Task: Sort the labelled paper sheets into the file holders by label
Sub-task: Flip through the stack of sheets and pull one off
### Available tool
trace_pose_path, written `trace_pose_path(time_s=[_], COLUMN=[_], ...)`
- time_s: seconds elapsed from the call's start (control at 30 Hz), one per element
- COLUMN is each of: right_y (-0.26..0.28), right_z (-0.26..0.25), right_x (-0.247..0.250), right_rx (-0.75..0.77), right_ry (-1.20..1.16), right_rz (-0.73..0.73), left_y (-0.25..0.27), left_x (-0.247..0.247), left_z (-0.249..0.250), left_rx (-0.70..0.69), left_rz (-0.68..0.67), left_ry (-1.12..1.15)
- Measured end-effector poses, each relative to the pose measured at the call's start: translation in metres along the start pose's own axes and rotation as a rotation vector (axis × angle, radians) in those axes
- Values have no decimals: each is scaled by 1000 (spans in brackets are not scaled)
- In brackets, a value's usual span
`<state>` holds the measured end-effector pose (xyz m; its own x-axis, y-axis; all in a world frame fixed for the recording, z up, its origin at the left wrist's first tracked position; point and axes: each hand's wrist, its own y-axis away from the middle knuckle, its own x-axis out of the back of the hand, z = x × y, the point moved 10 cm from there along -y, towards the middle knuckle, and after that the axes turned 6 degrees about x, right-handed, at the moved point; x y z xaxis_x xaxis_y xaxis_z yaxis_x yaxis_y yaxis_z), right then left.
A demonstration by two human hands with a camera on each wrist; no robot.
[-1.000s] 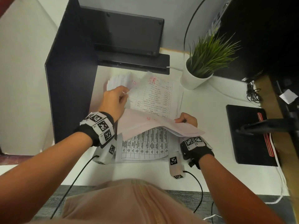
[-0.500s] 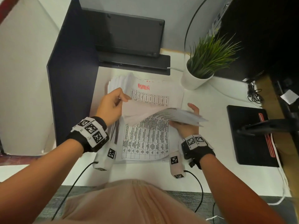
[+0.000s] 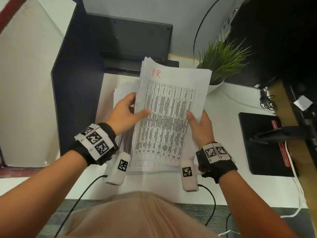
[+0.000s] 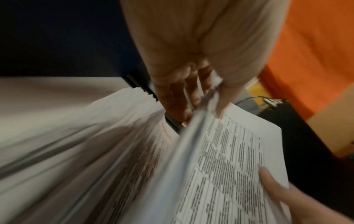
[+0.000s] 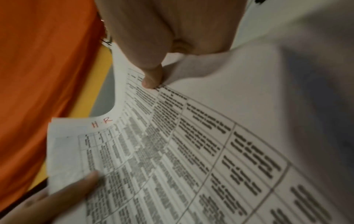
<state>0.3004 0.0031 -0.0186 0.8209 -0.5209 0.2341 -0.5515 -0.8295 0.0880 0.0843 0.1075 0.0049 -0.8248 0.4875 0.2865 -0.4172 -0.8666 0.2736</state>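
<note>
A bundle of sheets topped by one marked "HR" (image 3: 171,110) is pinched at its side edges by the left hand (image 3: 126,113) and right hand (image 3: 199,125), above the loose paper pile (image 3: 123,93) on the white desk (image 3: 228,145). Lower sheets, perhaps labelled differently, could slip out or be misfiled.
</note>
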Motion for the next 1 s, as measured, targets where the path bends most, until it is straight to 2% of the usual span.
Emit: trace_pose_path(time_s=[0.1,0.23,0.3,0.33,0.47,0.63,0.8,0.9,1.0], right_y=[3,10,14,14,16,12,9,1,-6], right_z=[-37,-89,-98,-95,-69,-58,-46,-61,-79], right_x=[8,22,20,16,2,5,-13,-13,-10], right_rx=[132,327,371,358,242,232,180,221,281], right_ry=[-64,-210,-236,-221,-199,-225,-109,-144,-139], right_rz=[50,105,99,91,93,130,95,129,129], left_y=[7,26,35,34,17,8,0,6,15], left_x=[7,29,31,29,8,15,4,19,39], left_z=[30,74,81,77,41,32,0,13,46], left_rx=[-157,-382,-440,-426,-222,-239,-78,-96,-155], left_rz=[117,270,322,326,279,349,347,415,416], left_ry=[-59,82,100,105,96,158,98,117,79])
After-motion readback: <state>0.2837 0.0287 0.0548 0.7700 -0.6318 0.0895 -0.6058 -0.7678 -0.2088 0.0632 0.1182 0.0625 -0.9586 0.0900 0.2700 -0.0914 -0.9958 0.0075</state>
